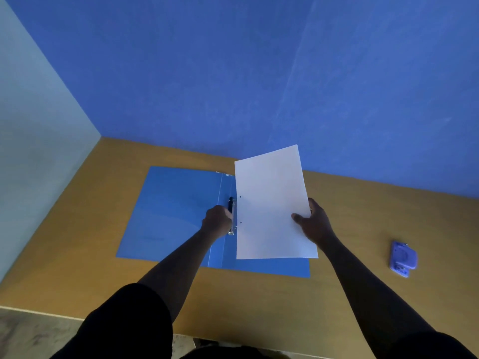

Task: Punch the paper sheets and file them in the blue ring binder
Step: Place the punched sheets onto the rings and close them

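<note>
The blue ring binder [171, 216] lies open on the wooden table [259, 301], its metal ring mechanism [232, 218] along the spine. My left hand [217, 221] is closed on that mechanism near its black lever. White paper sheets [272, 203], with two punched holes along their left edge, hang tilted over the binder's right half. My right hand [312, 224] grips their right edge, thumb on top. The holes sit just right of the rings.
A purple hole punch [403, 259] rests on the table at the right. A blue wall [259, 73] rises directly behind the table and a pale wall [31, 151] closes the left side. The table's near edge [39, 310] shows at the bottom left.
</note>
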The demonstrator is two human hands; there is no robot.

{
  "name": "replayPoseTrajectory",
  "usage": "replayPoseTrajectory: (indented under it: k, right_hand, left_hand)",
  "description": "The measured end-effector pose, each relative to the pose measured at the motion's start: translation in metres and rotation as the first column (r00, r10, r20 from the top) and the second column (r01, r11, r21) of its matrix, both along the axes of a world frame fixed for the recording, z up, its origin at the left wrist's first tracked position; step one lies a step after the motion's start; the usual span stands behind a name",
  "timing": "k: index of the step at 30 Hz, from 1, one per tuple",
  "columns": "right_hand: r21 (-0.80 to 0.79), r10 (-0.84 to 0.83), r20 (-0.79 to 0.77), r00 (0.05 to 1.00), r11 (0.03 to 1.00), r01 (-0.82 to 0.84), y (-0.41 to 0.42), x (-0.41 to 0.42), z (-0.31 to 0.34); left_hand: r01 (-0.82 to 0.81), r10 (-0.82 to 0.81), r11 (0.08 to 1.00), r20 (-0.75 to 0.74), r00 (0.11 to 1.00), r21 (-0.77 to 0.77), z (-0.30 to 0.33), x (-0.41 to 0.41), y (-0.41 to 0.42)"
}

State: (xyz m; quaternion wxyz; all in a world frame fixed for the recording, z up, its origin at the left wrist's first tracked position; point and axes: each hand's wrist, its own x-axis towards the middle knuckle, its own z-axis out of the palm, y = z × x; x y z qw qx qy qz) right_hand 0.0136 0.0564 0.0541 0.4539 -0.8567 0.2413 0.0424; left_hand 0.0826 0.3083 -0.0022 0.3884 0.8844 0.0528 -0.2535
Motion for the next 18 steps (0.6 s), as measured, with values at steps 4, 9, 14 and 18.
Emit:
replayPoseTrajectory:
  k: [4, 9, 14, 18]
  right_hand:
    - [-0.052, -0.027, -0.027, 0.999, 0.998, 0.026, 0.003, 0.0, -0.003]
    - [-0.014, -0.042, -0.039, 0.998, 0.999, 0.042, 0.009, -0.003, -0.007]
    - [0.0, -0.036, -0.044, 0.998, 0.999, 0.036, 0.015, -0.001, -0.009]
    - [-0.021, -0.03, -0.06, 0.998, 0.999, 0.028, 0.019, 0.001, -0.012]
  left_hand:
    - [0.031, -0.031, 0.999, 0.01, 0.999, 0.027, -0.009, 0.001, 0.001]
    - [0.028, -0.027, 0.998, -0.015, 1.0, 0.064, -0.013, 0.001, -0.003]
    - [0.003, 0.013, 0.995, -0.164, 0.986, 0.101, -0.011, -0.009, -0.004]
    - [-0.142, 0.149, 0.989, -0.272, 0.951, 0.043, -0.014, -0.016, -0.005]
